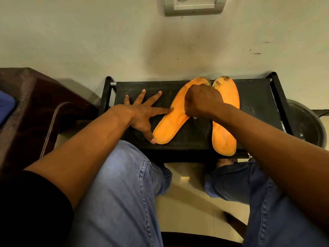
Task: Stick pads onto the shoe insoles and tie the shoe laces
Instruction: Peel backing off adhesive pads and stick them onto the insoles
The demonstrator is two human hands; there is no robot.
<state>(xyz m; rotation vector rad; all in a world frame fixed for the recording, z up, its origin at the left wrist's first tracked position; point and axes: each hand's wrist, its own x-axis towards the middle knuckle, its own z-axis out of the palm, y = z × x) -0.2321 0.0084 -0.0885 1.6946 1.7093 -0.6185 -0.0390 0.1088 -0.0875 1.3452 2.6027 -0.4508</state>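
Note:
Two orange insoles lie on a black fabric stool (138,88). The left insole (169,125) slants from lower left to upper right; the right insole (225,138) lies almost straight. My left hand (140,113) is spread flat, its thumb and index fingertip touching the left insole's edge. My right hand (203,101) is curled knuckles-up over the left insole's front half and presses down there. A small pale bit shows under its wrist; what the fingers hold is hidden. No shoes or laces are in view.
A dark brown wooden cabinet (35,107) stands to the left of the stool. A grey round bucket (308,125) sits at the right. The wall behind carries a switch plate (195,5). My knees in blue jeans (122,184) are under the stool's near edge.

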